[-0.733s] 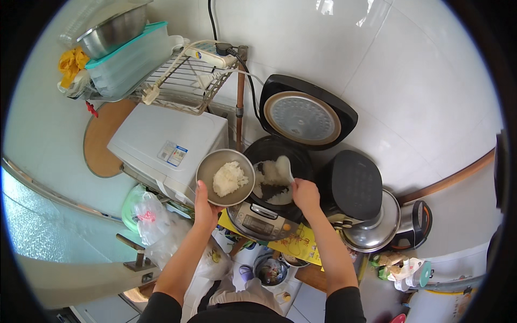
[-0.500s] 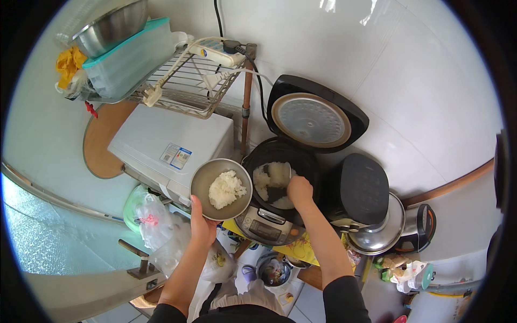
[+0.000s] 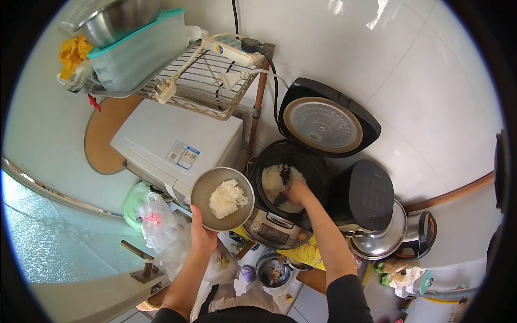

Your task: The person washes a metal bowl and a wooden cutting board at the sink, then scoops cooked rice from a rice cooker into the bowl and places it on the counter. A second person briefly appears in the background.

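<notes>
My left hand (image 3: pixel 202 232) grips the near left rim of a round metal bowl (image 3: pixel 205 187), thumb along its side. A mound of cooked white rice (image 3: pixel 228 199) lies in the bowl, which is held beside the rice cooker (image 3: pixel 271 229). Down inside the cooker's dark pot is my right hand (image 3: pixel 296 192), fingers closed around a rice paddle that is mostly hidden by the hand and the rice. More white rice (image 3: pixel 272 180) lies around the pot, with dark bottom showing between clumps. The cooker's black lid (image 3: pixel 328 118) stands raised behind.
Left of the cooker is a white box-shaped appliance (image 3: pixel 177 137) under a wire rack (image 3: pixel 188 78) with a power strip (image 3: pixel 235 51). To the right stand a black appliance (image 3: pixel 369 195) and a shiny metal lid (image 3: pixel 379 242). Plastic bags (image 3: pixel 164 220) hang at left.
My right hand has dipped lower into the pot, and the paddle with rice on it is no longer plainly visible. The bowl stays beside the cooker; the whole view has shifted slightly.
</notes>
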`<state>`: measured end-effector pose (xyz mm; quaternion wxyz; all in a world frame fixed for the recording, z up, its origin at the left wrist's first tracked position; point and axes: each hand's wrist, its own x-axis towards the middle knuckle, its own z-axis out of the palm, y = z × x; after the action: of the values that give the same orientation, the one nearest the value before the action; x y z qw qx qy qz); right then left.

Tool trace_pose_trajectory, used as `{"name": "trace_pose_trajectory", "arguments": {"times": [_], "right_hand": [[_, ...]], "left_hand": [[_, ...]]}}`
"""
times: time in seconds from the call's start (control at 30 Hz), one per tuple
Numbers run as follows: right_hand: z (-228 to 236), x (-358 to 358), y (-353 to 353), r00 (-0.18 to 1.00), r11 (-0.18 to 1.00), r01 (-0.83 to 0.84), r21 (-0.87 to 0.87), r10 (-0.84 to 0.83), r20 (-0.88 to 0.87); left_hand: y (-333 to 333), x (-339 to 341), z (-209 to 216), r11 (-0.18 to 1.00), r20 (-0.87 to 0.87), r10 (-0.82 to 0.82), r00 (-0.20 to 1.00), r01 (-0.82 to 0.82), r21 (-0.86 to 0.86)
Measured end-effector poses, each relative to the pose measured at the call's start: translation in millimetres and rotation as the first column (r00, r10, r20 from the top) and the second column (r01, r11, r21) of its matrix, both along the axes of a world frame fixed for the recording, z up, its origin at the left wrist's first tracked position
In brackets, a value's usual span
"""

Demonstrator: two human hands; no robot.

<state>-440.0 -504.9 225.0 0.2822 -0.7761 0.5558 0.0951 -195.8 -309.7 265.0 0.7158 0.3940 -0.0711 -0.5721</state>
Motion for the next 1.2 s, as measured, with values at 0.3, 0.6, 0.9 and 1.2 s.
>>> {"name": "trace_pose_trajectory", "arguments": {"times": [0.3, 0.6, 0.9, 1.2], "right_hand": [[13, -5, 20, 0.585, 0.697, 0.318, 0.643, -0.677, 0.446], [19, -13, 34, 0.335, 0.587, 0.36, 0.725, -0.807, 0.487], [47, -56, 77, 0.219, 0.53, 0.402, 0.747, -0.848, 0.483], [108, -86, 116, 0.044, 0.614, 0.293, 0.733, -0.774, 0.631]], "left_hand": [[6, 4, 3, 0.999, 0.058, -0.04, 0.998, 0.039, 0.022], [1, -4, 6, 0.997, 0.097, -0.072, 0.993, 0.074, -0.023], [-20, -15, 18, 0.994, 0.218, -0.098, 0.971, 0.108, -0.034], [-52, -33, 27, 0.982, 0.377, -0.182, 0.908, 0.152, 0.108]]}}
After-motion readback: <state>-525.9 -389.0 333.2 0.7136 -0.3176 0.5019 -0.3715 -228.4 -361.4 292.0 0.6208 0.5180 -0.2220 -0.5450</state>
